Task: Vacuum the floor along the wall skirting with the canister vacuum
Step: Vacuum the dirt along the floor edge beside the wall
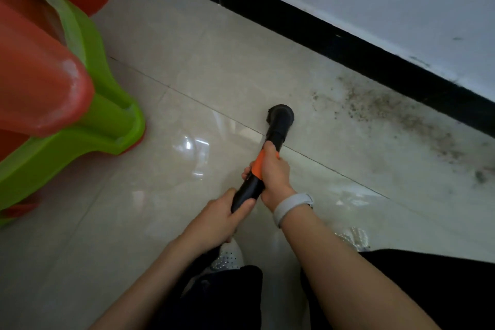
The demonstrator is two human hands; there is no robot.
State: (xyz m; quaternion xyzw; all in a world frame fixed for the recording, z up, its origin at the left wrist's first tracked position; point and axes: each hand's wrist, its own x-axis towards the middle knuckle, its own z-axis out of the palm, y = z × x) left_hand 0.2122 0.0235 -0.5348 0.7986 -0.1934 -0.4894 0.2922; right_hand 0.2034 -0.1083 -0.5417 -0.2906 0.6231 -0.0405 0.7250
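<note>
Black plastic vacuum wand with an orange collar (257,169) is being gripped by both hands: the right hand (274,174) is wrapping the collar, the left hand (222,218) is clasping the lower tube. Its round brush nozzle (280,115) is resting on the glossy beige floor tiles (187,75), short of the black skirting board (294,21). Gritty dark dust (388,107) is lying rightward beside the skirting, so the next pass probably needs sweeping there. Stacked red and green plastic stools (80,88) are standing at left.
</note>
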